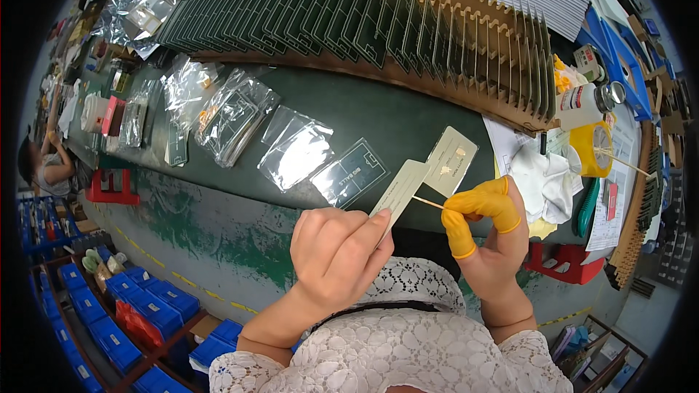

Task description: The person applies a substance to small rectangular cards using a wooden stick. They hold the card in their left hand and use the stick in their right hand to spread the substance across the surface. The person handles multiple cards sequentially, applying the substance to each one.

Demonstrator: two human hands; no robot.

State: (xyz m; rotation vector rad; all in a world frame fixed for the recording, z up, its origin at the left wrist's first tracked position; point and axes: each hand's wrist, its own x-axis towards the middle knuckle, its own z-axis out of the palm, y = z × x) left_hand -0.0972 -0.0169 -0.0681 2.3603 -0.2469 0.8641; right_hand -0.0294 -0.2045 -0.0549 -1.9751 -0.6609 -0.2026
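Note:
My left hand [335,251] pinches a flat pale-grey plate [399,193] between thumb and fingers, tilted over the table edge. In my right hand [491,247], yellow finger cots cover the thumb and some fingers. They grip a thin wooden stick [429,204], whose tip points at the plate's right edge; whether it touches I cannot tell. Just beyond, a second pale plate [453,160] with small light patches lies on the table, partly behind the held one. To its left are a dark green plate [351,173] and clear plastic sleeves [295,149].
A long slotted rack [473,105] of upright dark plates spans the back. Bagged plates [231,120] lie at left. On the right are a white bottle [580,107], a yellow container [591,149] with sticks, a white cloth [542,182] and a green-handled tool [588,209].

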